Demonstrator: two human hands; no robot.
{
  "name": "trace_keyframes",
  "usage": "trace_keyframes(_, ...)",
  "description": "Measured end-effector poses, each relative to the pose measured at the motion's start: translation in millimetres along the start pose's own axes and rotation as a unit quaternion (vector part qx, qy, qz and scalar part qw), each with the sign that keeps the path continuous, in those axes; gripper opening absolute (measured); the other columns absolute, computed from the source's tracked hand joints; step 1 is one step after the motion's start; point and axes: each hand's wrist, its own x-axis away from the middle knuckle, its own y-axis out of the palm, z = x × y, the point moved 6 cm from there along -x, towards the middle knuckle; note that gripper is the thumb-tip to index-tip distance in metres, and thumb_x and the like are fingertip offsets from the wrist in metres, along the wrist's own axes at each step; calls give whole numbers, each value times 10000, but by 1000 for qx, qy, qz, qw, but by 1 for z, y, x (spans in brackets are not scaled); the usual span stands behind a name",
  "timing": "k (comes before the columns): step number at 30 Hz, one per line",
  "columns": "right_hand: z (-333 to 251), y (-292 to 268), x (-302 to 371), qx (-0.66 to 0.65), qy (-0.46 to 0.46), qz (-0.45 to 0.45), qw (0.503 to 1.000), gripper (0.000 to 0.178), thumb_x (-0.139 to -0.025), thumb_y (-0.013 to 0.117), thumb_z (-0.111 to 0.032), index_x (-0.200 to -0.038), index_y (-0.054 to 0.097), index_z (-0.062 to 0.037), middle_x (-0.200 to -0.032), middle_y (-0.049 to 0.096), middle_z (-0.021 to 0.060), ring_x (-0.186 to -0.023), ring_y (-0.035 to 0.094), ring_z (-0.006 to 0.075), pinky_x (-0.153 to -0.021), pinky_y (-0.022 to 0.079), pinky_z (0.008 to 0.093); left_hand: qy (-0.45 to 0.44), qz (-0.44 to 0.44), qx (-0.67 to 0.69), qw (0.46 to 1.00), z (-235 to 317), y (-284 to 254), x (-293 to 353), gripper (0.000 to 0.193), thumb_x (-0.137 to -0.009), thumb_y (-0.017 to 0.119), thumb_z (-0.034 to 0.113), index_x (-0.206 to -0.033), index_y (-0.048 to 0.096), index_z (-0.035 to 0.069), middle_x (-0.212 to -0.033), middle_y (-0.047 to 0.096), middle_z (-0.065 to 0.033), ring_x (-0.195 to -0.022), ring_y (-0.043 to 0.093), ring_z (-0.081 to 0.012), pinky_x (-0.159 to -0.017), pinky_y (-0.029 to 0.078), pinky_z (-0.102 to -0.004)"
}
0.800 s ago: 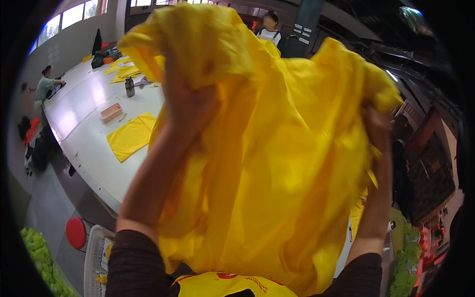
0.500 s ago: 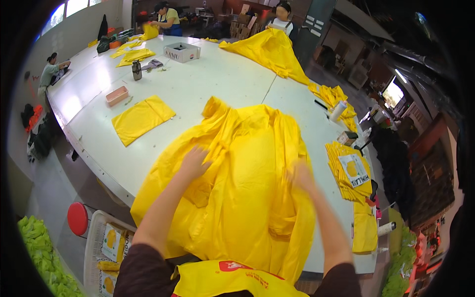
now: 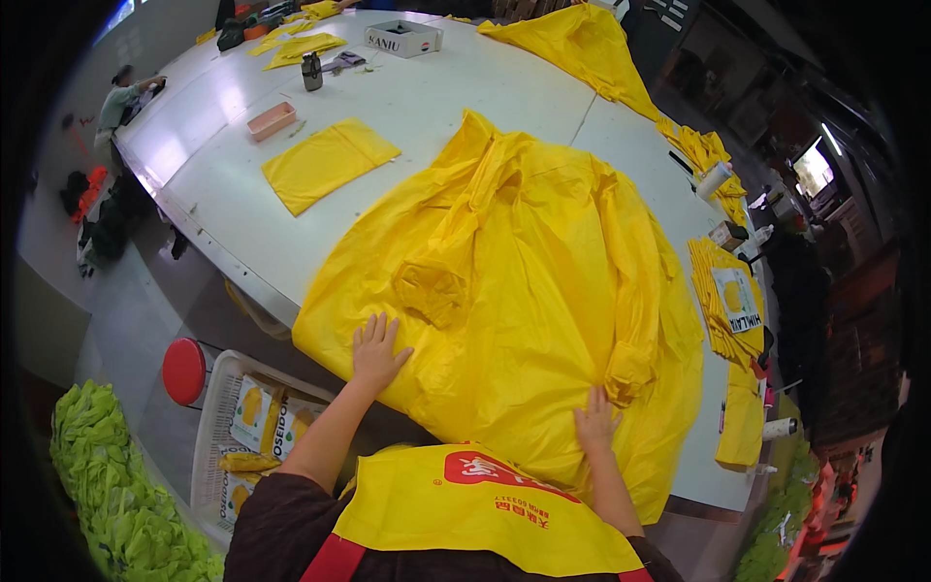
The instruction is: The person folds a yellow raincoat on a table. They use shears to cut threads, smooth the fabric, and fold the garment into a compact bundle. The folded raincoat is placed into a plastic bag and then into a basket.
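A large yellow raincoat lies spread over the white table in front of me, its lower part reaching the near edge. My left hand rests flat on its lower left part, fingers spread, just below a bunched sleeve cuff. On the lower right part lies my right hand, fingers apart, close under the other cuff. Neither hand grips the fabric. Beyond the coat's left side is a flat folded yellow piece.
Folded yellow pieces with a printed card lie along the right edge, near thread cones. A pink tray, dark bottle and white box stand farther back. Left below are a red stool and white basket.
Both hands have come down the coat toward me and now lie flat near its lower edge. The coat is spread wider, its sleeves laid downward. The view has tilted lower.
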Motion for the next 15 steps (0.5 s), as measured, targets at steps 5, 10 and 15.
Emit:
trace_keyframes(5, 9, -17, 13, -65, 88, 127, 986, 388, -809, 587, -262, -1112, 493, -38, -1144, 494, 170, -1067, 458, 320, -884, 358, 465, -177, 74, -57, 980, -100, -13, 11, 649, -820, 547, 453, -1322, 384, 76, -1391, 324, -175, -1315, 234, -326, -1057, 176, -488)
trace_keyframes(10, 13, -16, 8, -108, 81, 125, 983, 173, -784, 583, -164, -800, 506, -11, -778, 551, 165, -755, 553, 345, -661, 436, 412, -311, 29, -47, 949, -142, -31, -10, 599, -842, 528, 432, -1324, 373, 112, -1409, 286, -166, -1326, 214, -306, -1054, 171, -510)
trace_keyframes(15, 92, -26, 9, -90, 179, 171, 965, 120, -767, 577, -117, -812, 529, -16, -785, 574, 163, -743, 568, 350, -653, 448, 420, -316, 40, -65, 946, -132, -30, 0, 570, -859, 503, 431, -1324, 373, 128, -1410, 289, -148, -1334, 203, -291, -1048, 178, -518)
